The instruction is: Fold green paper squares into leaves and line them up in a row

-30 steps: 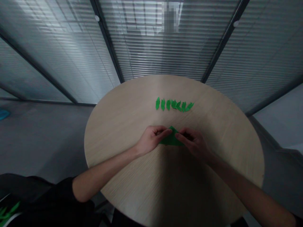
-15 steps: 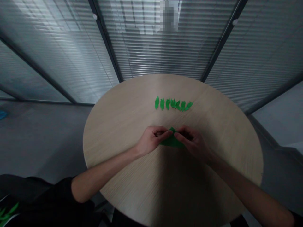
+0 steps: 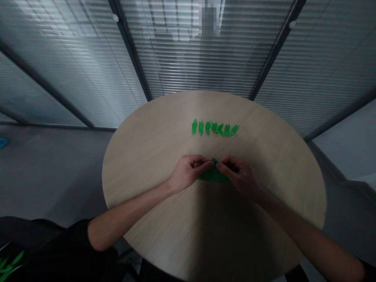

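Green folded paper [image 3: 213, 176] sits pinched between our left hand [image 3: 188, 171] and right hand [image 3: 239, 176]; slack fingers could let it slip

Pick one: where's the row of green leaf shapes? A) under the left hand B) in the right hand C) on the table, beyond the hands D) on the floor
C: the green leaf shapes lie on the round wooden table, past the left hand and right hand.
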Tool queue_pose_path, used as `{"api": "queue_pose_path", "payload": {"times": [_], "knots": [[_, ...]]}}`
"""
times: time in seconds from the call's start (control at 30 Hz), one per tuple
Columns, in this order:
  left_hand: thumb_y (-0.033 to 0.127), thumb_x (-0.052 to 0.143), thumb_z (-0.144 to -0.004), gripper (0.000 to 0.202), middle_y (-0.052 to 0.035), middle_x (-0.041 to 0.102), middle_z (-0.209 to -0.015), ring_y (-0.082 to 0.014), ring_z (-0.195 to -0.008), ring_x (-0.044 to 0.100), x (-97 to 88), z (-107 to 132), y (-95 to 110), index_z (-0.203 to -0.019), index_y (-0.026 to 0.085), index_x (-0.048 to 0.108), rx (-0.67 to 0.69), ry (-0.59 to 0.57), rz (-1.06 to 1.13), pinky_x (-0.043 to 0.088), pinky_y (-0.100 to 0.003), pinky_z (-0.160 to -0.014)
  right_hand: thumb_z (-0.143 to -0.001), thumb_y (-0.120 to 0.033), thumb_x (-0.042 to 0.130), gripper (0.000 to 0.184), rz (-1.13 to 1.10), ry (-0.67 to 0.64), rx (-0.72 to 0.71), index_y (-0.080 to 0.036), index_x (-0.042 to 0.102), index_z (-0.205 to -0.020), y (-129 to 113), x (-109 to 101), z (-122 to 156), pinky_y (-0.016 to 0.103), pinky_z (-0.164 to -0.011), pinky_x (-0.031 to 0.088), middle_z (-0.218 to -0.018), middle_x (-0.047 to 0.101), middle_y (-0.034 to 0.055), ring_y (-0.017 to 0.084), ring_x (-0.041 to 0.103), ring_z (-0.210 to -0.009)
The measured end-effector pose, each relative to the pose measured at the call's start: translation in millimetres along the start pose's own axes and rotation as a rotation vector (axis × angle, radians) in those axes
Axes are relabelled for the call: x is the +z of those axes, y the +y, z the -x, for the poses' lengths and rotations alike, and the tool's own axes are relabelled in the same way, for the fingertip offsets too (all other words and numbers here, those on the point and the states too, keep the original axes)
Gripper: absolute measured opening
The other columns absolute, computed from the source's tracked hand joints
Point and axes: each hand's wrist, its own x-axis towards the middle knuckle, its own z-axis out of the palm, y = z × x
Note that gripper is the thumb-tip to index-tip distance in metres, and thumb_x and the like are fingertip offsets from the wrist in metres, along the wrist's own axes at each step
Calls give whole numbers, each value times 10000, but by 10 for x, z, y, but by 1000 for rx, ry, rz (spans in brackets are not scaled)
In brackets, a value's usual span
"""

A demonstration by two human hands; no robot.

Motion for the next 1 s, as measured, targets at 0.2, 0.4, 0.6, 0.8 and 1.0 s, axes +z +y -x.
{"api": "queue_pose_path", "payload": {"times": [0.2, 0.4, 0.6, 0.8, 1.0], "knots": [[465, 714, -881, 338, 38, 487, -566, -87, -520, 367, 7, 1, 11, -808, 138, 756, -4, -4, -7, 275, -229, -486, -868, -520, 725, 319, -10, 4, 4, -214, 691, -784, 11, -2, 5, 248, -540, 456, -676, 601, -3, 145, 561, -616], [467, 715, -885, 340, 36, 491, -563, -88, -520, 376, 5, 5, 15, -804, 139, 754, 1, 3, -6, 293, -224, -490, -870, -513, 728, 318, -26, -12, 8, -208, 692, -788, 14, -4, 0, 250, -550, 454, -680, 600, -6, 138, 552, -611], [474, 718, -874, 355, 43, 469, -552, -81, -511, 356, 6, 4, 11, -790, 130, 746, 1, 14, -20, 278, -218, -479, -859, -507, 731, 322, -29, -7, 8, -202, 683, -770, -6, 4, -5, 244, -539, 440, -670, 592, -6, 134, 542, -603], [463, 709, -883, 353, 53, 448, -548, -77, -511, 343, 9, 2, 17, -791, 124, 739, 5, 5, -14, 271, -211, -475, -865, -485, 719, 302, -35, -15, 15, -198, 687, -779, -13, 4, -3, 240, -537, 436, -667, 591, -7, 128, 533, -596], [440, 708, -888, 328, 50, 455, -553, -77, -512, 347, 5, 10, 39, -795, 127, 739, 4, -1, -6, 278, -211, -478, -871, -488, 716, 304, -20, -13, 5, -203, 677, -773, 6, -1, -6, 243, -540, 435, -673, 576, -10, 131, 533, -607]]}}
